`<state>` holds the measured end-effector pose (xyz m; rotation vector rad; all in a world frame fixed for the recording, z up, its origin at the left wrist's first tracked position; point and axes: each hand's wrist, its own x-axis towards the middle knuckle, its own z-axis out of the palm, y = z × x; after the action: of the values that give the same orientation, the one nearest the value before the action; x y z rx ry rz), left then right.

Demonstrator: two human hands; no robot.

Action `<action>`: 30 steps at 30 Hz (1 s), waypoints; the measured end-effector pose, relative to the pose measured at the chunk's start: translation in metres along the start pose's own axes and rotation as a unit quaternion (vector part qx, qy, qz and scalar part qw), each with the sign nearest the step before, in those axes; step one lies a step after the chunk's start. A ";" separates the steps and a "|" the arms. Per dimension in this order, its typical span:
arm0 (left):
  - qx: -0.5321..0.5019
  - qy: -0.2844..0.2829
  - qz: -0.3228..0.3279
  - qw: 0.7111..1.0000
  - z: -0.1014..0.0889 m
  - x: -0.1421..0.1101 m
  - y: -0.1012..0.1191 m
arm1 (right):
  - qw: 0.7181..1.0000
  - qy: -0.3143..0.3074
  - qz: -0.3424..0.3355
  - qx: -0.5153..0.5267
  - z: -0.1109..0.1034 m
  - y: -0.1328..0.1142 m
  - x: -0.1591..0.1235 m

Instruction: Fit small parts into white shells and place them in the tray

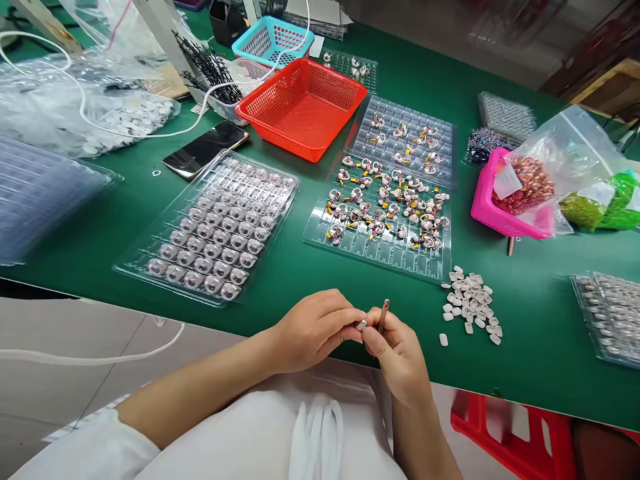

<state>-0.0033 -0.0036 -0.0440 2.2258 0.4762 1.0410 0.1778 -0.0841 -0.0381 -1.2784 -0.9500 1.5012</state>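
As our left grip (315,328) pinches a small part (361,325), our right grip (399,350) steadies it and holds tweezers (383,317) at the desk's (540,320) near edge. In the head view, we judge the mostly filled left tray (167,286) done; wired pieces (384,193) seem left. White caps (467,298) and a red basket (310,123) block nothing.

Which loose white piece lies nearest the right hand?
The lone white piece below and left of the pile, separated from it by bare green tabletop.
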 end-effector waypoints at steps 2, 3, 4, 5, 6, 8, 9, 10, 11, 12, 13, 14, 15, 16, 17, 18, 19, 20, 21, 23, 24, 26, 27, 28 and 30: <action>0.006 -0.002 0.003 1.000 0.001 0.001 0.000 | 1.000 -0.001 -0.006 -0.013 0.000 -0.001 -0.001; 0.006 -0.004 0.004 1.000 0.001 0.001 0.000 | 1.000 -0.001 -0.010 -0.020 0.000 -0.001 -0.001; 0.006 -0.005 0.004 1.000 0.001 0.001 0.000 | 1.000 -0.002 -0.014 -0.027 0.000 -0.001 -0.001; 0.005 -0.005 0.005 1.000 0.002 0.002 0.000 | 0.999 -0.002 -0.018 -0.033 0.000 -0.001 -0.001; 0.005 -0.005 0.005 1.000 0.002 0.002 0.000 | 0.999 -0.003 -0.022 -0.038 0.000 -0.001 0.000; 0.000 -0.002 0.005 1.000 0.003 0.002 0.001 | 0.998 -0.005 -0.032 -0.045 0.000 -0.001 0.000; -0.006 0.002 0.004 1.000 0.002 0.003 0.001 | 0.998 -0.006 -0.039 -0.049 -0.001 -0.001 0.000; -0.015 0.005 -0.001 1.000 0.002 0.003 0.002 | 0.997 -0.006 -0.047 -0.058 -0.001 -0.001 -0.001; -0.029 0.007 -0.011 0.999 0.000 0.003 0.002 | 0.996 -0.005 -0.059 -0.071 -0.002 -0.001 -0.002; -0.047 0.006 -0.025 0.999 -0.001 0.003 0.003 | 0.993 -0.002 -0.075 -0.091 -0.003 -0.002 -0.003; -0.068 0.001 -0.042 0.997 -0.004 0.004 0.004 | 0.988 0.000 -0.096 -0.117 -0.005 -0.003 -0.004; -0.090 -0.007 -0.064 0.994 -0.006 0.005 0.004 | 0.982 0.002 -0.123 -0.146 -0.007 -0.004 -0.005; -0.110 -0.019 -0.088 0.990 -0.009 0.006 0.005 | 0.973 0.000 -0.153 -0.173 -0.009 -0.005 -0.005; -0.127 -0.031 -0.115 0.985 -0.012 0.007 0.005 | 0.963 -0.006 -0.183 -0.197 -0.011 -0.007 -0.006; -0.143 -0.042 -0.147 0.978 -0.014 0.008 0.005 | 0.954 -0.015 -0.209 -0.216 -0.013 -0.008 -0.006; -0.159 -0.051 -0.179 0.969 -0.017 0.009 0.005 | 0.945 -0.026 -0.229 -0.231 -0.014 -0.009 -0.005; -0.177 -0.059 -0.211 0.959 -0.018 0.011 0.005 | 0.939 -0.035 -0.241 -0.243 -0.016 -0.011 -0.005; -0.196 -0.066 -0.239 0.949 -0.020 0.012 0.005 | 0.934 -0.042 -0.247 -0.253 -0.017 -0.012 -0.005; -0.213 -0.071 -0.263 0.938 -0.021 0.014 0.006 | 0.931 -0.048 -0.249 -0.262 -0.017 -0.013 -0.004; -0.240 -0.081 -0.298 0.921 -0.022 0.016 0.006 | 0.930 -0.050 -0.248 -0.267 -0.017 -0.014 -0.004; -0.249 -0.083 -0.312 0.913 -0.022 0.016 0.006 | 0.931 -0.048 -0.247 -0.264 -0.017 -0.014 -0.004; -0.280 -0.080 -0.334 0.897 -0.021 0.017 0.005 | 0.936 -0.032 -0.244 -0.253 -0.015 -0.013 -0.005; -0.302 -0.078 -0.341 0.887 -0.020 0.016 0.005 | 0.938 -0.018 -0.242 -0.246 -0.014 -0.012 -0.006; -0.325 -0.075 -0.347 0.876 -0.019 0.016 0.005 | 0.941 -0.005 -0.239 -0.240 -0.012 -0.011 -0.006; -0.371 -0.069 -0.360 0.853 -0.017 0.016 0.004 | 0.947 0.014 -0.228 -0.226 -0.009 -0.008 -0.007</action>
<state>-0.0066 0.0084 -0.0241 1.2427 0.6372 0.5115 0.1886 -0.0889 -0.0303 -1.2692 -1.5135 0.9305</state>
